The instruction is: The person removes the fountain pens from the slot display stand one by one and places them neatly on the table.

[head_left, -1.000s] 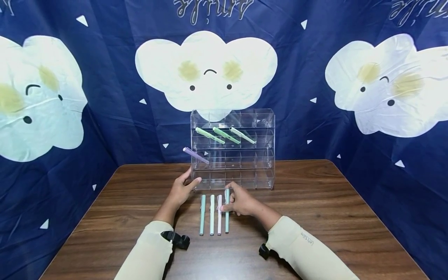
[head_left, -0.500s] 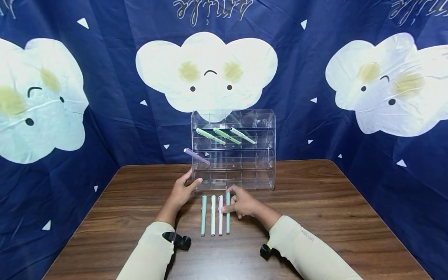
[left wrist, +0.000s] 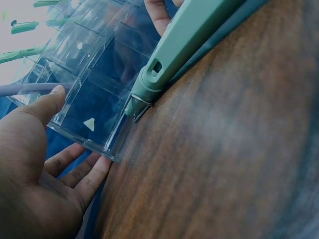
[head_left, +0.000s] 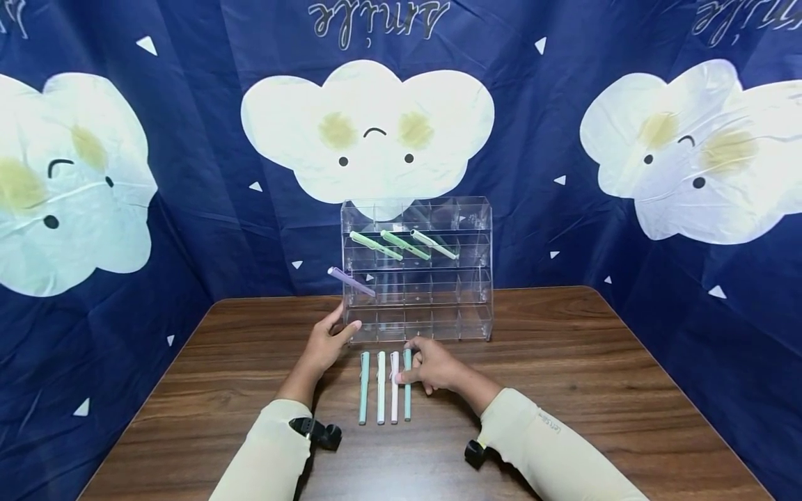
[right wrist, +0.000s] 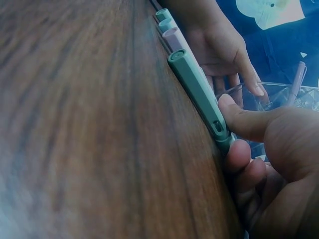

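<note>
A clear acrylic display rack [head_left: 445,296] stands on the table, with three greenish pens [head_left: 406,245] on an upper tier and a purple pen [head_left: 351,281] at the left of a lower one. My left hand [head_left: 326,346] holds the rack's lower left edge, thumb in front and fingers along the side [left wrist: 84,174]. Before the rack lie a teal pen [head_left: 364,390], a pale green pen [head_left: 381,390] and a pink pen [head_left: 395,403] in a row. At the row's right end my right hand [head_left: 438,365] pinches another teal pen [right wrist: 197,87] near its clip end, thumb beside the pink pen.
The wooden table [head_left: 564,403] extends to both sides and toward me. Behind it hangs a dark blue cloth [head_left: 532,229] with white clouds. Black wrist cameras [head_left: 327,436] sit at both cuffs.
The rightmost teal pen has slid slightly toward me, its top now about level with the other pens in the row. My right hand moved with it; the left hand stays on the rack.
</note>
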`<state>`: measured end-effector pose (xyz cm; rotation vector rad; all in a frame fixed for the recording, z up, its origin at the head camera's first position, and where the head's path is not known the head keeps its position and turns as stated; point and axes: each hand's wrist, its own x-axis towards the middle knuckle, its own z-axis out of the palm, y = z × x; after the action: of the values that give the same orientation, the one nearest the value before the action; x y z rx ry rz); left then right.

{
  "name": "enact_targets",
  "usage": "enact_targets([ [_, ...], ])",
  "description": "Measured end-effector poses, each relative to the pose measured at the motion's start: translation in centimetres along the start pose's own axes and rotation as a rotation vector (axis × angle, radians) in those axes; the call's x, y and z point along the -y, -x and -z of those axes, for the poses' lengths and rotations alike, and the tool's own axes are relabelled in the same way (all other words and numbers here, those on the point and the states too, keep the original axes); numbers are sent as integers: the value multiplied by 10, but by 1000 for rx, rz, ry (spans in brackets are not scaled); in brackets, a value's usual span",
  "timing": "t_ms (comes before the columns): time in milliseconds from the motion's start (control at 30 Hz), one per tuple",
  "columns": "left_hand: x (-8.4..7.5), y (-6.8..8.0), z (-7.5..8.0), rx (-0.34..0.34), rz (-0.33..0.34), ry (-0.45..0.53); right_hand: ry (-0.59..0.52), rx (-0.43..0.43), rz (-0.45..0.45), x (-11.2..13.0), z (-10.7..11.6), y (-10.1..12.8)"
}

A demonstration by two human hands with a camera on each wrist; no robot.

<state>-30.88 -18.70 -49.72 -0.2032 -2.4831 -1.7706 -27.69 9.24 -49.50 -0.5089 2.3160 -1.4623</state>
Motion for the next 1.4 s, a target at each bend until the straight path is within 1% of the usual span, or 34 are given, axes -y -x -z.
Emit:
enact_targets([
  [233, 2, 0, 1, -2, 0, 22, 11, -1, 0, 2, -1, 1],
  [500, -1, 1, 0, 2, 10, 14, -19, 7, -6, 3, 2, 2],
  [800, 0, 0, 0, 8, 14, 1, -39, 18, -6, 5, 3, 4],
  [900, 0, 1, -1, 3, 7, -6, -35, 21, -7, 6, 4, 5],
  [1100, 2, -2, -1, -7, -28, 5, -50, 23, -13, 4, 4, 4],
  [1400, 1, -2, -1, -8, -20, 22, -45, 13, -13, 4, 2, 4],
])
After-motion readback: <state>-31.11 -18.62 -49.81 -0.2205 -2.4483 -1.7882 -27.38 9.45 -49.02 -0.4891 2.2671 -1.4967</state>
